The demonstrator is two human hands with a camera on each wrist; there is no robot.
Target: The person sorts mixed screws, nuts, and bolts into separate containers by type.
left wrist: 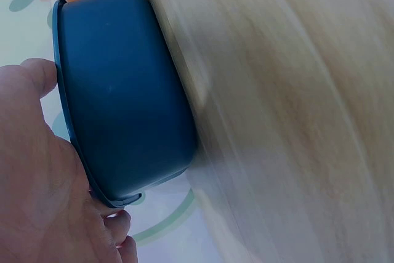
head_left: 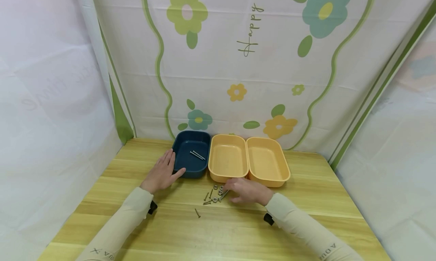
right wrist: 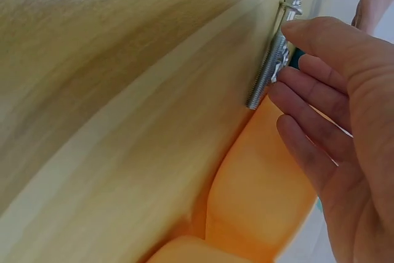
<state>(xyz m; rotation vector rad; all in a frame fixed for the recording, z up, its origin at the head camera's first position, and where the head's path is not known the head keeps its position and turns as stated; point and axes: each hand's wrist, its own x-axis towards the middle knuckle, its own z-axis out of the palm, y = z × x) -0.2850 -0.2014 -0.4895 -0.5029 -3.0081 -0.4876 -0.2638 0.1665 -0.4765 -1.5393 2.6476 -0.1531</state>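
Observation:
My left hand (head_left: 161,174) rests at the near left corner of a dark blue bin (head_left: 194,174), fingers straight along its side and thumb on the rim. Two long bolts (head_left: 197,155) lie in this bin. In front of the middle yellow bin (head_left: 228,155), my right hand (head_left: 248,191) reaches down to a long bolt (head_left: 223,196) on the table. In the right wrist view, the thumb overlaps that bolt (right wrist: 265,75) and the fingers are slightly bent beside it; contact is unclear. Several hex nuts (head_left: 215,200) and small screws (head_left: 206,196) lie close by.
A second yellow bin (head_left: 269,158) stands against the middle one, so all three form a row at the table's back. One screw (head_left: 197,213) lies apart, closer to the front. A printed white cloth (head_left: 211,64) hangs behind the wooden table (head_left: 238,234).

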